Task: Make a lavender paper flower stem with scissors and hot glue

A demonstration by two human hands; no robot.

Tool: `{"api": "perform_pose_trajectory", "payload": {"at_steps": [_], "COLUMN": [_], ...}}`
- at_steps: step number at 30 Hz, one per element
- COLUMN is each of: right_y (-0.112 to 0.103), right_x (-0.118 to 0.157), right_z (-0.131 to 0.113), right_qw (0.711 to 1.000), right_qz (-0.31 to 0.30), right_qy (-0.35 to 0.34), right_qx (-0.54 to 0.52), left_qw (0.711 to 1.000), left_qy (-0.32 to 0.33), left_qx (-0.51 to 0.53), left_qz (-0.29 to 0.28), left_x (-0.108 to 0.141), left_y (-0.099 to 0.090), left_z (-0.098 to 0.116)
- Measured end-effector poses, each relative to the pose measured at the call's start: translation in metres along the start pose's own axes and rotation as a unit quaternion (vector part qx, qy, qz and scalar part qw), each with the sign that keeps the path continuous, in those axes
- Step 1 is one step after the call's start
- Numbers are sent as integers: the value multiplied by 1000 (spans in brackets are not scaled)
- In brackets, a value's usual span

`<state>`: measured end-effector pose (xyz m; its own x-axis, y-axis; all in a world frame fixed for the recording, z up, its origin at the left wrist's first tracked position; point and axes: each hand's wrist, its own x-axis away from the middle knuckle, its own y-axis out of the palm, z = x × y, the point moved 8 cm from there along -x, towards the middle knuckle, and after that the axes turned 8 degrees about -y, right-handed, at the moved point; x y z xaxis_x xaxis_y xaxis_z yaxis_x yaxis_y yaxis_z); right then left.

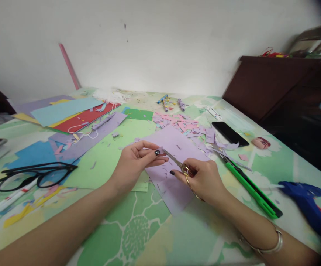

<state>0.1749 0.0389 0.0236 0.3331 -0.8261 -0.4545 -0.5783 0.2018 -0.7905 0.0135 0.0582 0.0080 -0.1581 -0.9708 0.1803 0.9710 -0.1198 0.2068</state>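
My left hand [138,159] pinches a small piece of purple paper [161,150] between thumb and fingers. My right hand [204,177] is closed round the handles of a pair of scissors [175,160], whose blades point at that piece and reach its edge. Whether the blades are cutting into it I cannot tell. Below both hands lies a purple paper sheet [174,192] with tiny snippets on it. Light green paper [105,162] spreads under and beyond my left hand. A heap of pink and purple paper scraps [177,122] lies just past the sheet.
On the right are a black phone [229,133], a green utility knife [254,190] and a blue glue gun [304,203]. Eyeglasses [35,175] and coloured sheets [61,111] lie on the left. Small rolled paper pieces [181,105] sit near the wall.
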Motion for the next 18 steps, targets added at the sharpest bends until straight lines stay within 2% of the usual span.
{"api": "perform_pose_trajectory", "payload": {"at_steps": [18], "right_y": [-3], "right_x": [-1], "right_z": [-1], "right_qw": [1000], "right_qz": [-4], "right_qy": [-14], "right_qx": [-1], "left_qw": [1000], "left_qy": [0], "left_qx": [-2], "left_qz": [-3], "left_x": [-1], "left_y": [0], "left_z": [0]}}
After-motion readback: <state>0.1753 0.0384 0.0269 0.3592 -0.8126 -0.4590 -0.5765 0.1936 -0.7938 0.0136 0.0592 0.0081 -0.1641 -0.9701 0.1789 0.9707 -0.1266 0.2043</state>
